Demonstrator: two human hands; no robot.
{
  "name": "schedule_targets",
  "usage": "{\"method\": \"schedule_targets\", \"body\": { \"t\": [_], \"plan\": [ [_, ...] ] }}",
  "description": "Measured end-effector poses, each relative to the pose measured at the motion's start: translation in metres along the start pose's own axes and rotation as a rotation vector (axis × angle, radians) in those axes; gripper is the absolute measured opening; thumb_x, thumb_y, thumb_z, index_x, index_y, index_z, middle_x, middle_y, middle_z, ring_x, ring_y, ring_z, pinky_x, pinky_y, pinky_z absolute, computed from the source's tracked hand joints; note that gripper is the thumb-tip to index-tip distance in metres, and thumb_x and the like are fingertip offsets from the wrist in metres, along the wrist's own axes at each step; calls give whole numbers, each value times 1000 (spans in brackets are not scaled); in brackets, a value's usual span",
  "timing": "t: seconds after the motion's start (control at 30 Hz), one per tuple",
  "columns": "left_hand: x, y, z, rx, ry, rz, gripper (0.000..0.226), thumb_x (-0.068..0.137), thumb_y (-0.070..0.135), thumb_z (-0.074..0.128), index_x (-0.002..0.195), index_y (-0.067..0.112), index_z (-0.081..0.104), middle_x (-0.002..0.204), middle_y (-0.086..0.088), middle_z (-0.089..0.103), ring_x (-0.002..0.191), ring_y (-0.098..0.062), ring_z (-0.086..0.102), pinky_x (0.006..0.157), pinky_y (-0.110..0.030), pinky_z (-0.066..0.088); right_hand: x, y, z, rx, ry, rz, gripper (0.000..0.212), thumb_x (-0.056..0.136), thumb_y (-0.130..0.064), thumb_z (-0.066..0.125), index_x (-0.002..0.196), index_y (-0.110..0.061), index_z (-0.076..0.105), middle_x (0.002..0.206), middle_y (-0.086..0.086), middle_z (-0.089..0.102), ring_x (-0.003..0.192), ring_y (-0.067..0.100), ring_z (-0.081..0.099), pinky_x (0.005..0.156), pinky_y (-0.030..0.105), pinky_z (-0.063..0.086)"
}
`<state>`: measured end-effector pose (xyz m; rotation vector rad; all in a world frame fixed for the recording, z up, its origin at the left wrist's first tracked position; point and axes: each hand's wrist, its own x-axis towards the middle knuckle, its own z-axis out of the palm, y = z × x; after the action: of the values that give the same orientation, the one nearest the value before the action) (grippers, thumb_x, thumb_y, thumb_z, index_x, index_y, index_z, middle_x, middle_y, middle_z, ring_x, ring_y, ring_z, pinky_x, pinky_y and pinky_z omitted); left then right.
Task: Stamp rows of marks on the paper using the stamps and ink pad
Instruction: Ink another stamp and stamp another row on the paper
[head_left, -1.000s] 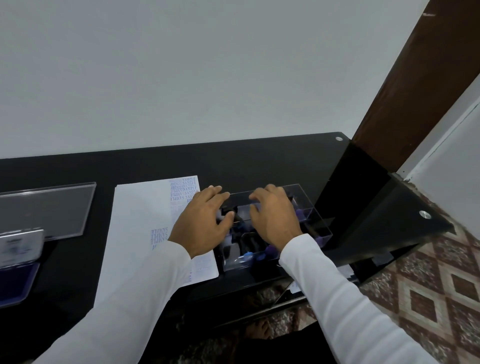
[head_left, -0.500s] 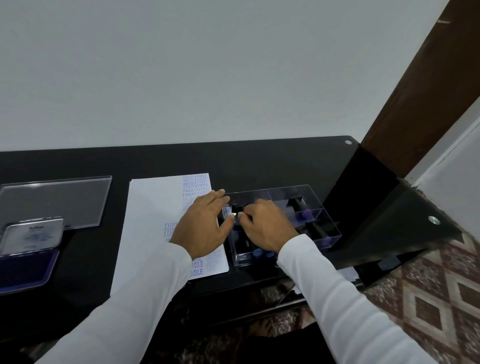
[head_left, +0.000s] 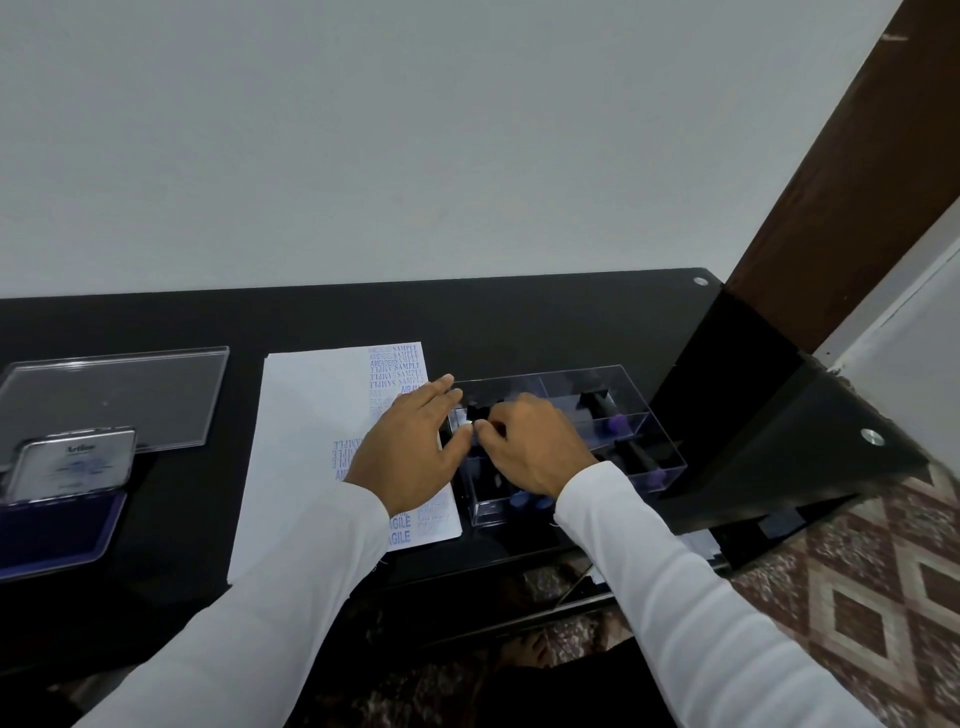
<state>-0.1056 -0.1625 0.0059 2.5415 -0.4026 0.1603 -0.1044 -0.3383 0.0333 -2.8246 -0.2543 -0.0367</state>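
- While my left hand (head_left: 410, 447) lies flat with straight fingers against the left wall of the clear stamp box (head_left: 657, 415), my right hand (head_left: 535, 447) reaches down into the box's near-left compartments, fingers curled; whether they pinch a stamp I cannot tell.
- I count one sheet of paper (head_left: 311, 441) just left of the box, its right edge under my left palm, with blue stamped words in rows along that right side.
- One ink pad (head_left: 57, 525) sits open at the far left, well apart from the paper, its lid propped up, with one clear flat lid (head_left: 119, 395) behind it.
- Two stamps (head_left: 610, 415) with black handles show in the right compartments; others are hidden under my hand.
- One black table (head_left: 311, 322) carries everything; its near edge runs just below the paper and box, and bare top lies between paper and pad.
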Motion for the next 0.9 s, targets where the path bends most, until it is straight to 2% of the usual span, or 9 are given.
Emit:
{"method": "schedule_targets", "body": {
  "t": [0.17,0.27,0.37,0.47,0.57,0.77,0.9],
  "plan": [
    [-1,1,0,2,5,-6,57,102,49,45,153,25,41,163,12,29,148,-12,29,116,-28,25,2,3,7,107,76,19,28,95,-45,51,92,-23,68,94,2,59,87,20,56,79,36,50],
    [-2,2,-1,7,1,-11,57,103,49,44,154,25,40,163,12,27,148,-12,28,116,-28,25,2,3,6,168,164,55,17,94,-33,60,103,-20,68,107,2,52,93,19,55,85,31,49],
    [-1,2,0,6,-6,-18,57,103,49,44,154,25,39,163,12,27,148,-13,28,117,-29,25,0,3,4,191,197,100,21,95,-20,61,116,-18,66,117,3,47,101,18,52,90,28,49],
    [-1,3,-1,8,-6,-17,56,103,49,45,153,25,40,163,12,28,148,-13,29,117,-29,26,-1,2,3,187,227,104,28,97,-12,57,125,-18,62,121,5,49,108,21,53,93,33,51],
    [-1,3,-1,12,-3,-20,56,103,48,45,153,25,40,163,12,28,148,-12,29,116,-29,26,0,1,5,190,254,111,27,97,-13,57,123,-18,62,121,5,51,108,22,54,91,36,52],
    [0,3,-1,20,-11,-20,57,102,50,45,153,25,40,163,12,28,148,-13,28,118,-31,27,0,-1,3,190,307,101,23,99,-19,57,120,-16,65,120,3,50,95,14,52,86,24,50],
    [0,3,-2,44,-17,-11,58,103,50,43,154,25,38,164,11,26,151,-13,24,119,-32,23,0,-4,1,191,332,86,22,98,-17,57,118,-15,65,117,2,49,92,12,51,83,23,49]
  ]
}}
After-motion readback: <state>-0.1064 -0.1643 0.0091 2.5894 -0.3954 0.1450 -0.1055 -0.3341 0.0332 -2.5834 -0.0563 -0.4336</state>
